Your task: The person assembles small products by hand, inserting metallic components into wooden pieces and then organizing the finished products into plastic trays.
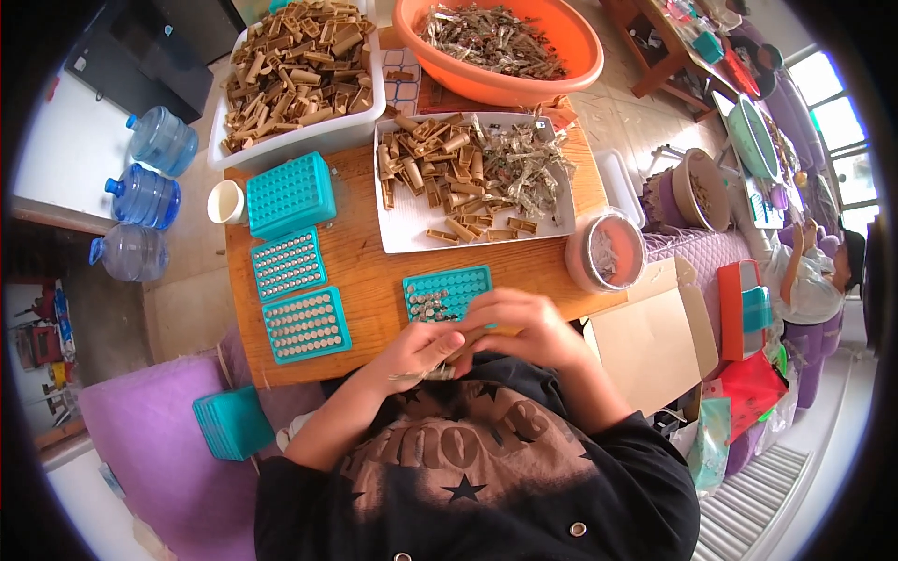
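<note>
— Where the wooden table (365, 266) meets the body, what is held?
— A small tan tube (465, 346) is pinched between both hands; the left hand (421, 348) is curled narrowly around it and a thin silvery strip (421, 375), and the right hand (524, 327) is closed over its other end.
— What is found nearby?
— A teal perforated tray (447, 292) is partly covered by the right hand. A white tray (472, 182) of tubes and foil pieces is set beyond it.
</note>
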`<act>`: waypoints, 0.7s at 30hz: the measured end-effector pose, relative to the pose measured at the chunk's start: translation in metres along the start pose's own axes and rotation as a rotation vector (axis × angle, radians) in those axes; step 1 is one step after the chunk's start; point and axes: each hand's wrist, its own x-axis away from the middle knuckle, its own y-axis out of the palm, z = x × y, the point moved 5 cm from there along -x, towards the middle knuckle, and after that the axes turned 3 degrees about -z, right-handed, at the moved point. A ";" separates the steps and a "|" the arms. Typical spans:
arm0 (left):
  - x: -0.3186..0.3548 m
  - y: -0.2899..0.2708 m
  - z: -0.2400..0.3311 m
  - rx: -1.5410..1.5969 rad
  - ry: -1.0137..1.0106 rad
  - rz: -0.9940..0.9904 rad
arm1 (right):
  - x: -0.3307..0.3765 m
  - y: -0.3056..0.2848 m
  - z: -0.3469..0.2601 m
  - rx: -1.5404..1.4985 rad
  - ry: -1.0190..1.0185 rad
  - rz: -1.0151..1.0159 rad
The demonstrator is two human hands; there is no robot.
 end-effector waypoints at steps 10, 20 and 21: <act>-0.120 -0.106 0.054 -1.778 0.377 0.232 | 0.176 -0.231 0.206 -0.395 0.272 1.326; -0.111 -0.092 0.063 -1.781 0.596 0.232 | 0.189 -0.268 0.291 -0.131 0.643 1.220; -0.105 -0.089 0.064 -1.787 0.583 0.246 | 0.177 -0.266 0.285 -0.139 0.657 1.243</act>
